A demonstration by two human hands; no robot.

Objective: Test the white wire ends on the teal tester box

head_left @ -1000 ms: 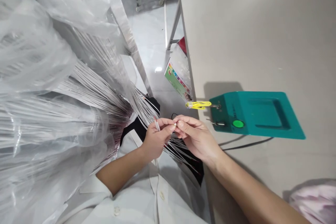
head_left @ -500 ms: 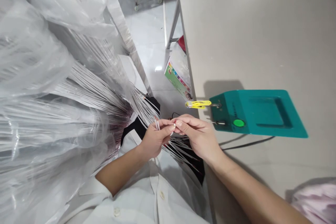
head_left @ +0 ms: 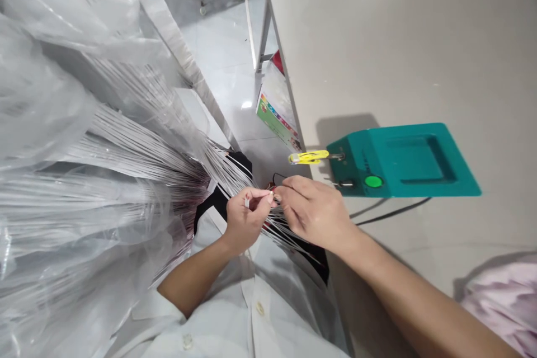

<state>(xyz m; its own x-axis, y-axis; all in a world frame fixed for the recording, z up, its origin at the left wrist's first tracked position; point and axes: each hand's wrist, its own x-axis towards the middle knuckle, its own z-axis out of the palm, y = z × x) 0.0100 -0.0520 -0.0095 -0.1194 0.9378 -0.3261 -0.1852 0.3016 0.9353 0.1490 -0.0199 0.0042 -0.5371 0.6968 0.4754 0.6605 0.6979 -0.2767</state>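
Observation:
My left hand (head_left: 248, 217) is closed, pinching a thin white wire (head_left: 246, 202), part of which shows between its fingers. My right hand (head_left: 315, 211) is also closed, its thumb and fingertips bent in at the wire's end where both hands meet. The tip itself is small and mostly covered by fingers. Beneath and behind the hands runs a bundle of white wires (head_left: 229, 170) with reddish ends, lying across my lap. Just beyond the right hand stands a teal tester box (head_left: 419, 162) with a green button (head_left: 373, 181) and a yellow clip (head_left: 309, 157).
Plastic-wrapped bundles of wire (head_left: 75, 201) fill the left side. The teal box sits near the edge of a beige table (head_left: 377, 39) at right. A printed carton (head_left: 277, 109) stands below that edge. Pink cloth (head_left: 503, 307) lies at the lower right.
My right hand has turned over, its back now facing up and fingers curling in at the wire tip. The view has shifted slightly, so the tester box appears higher and further left.

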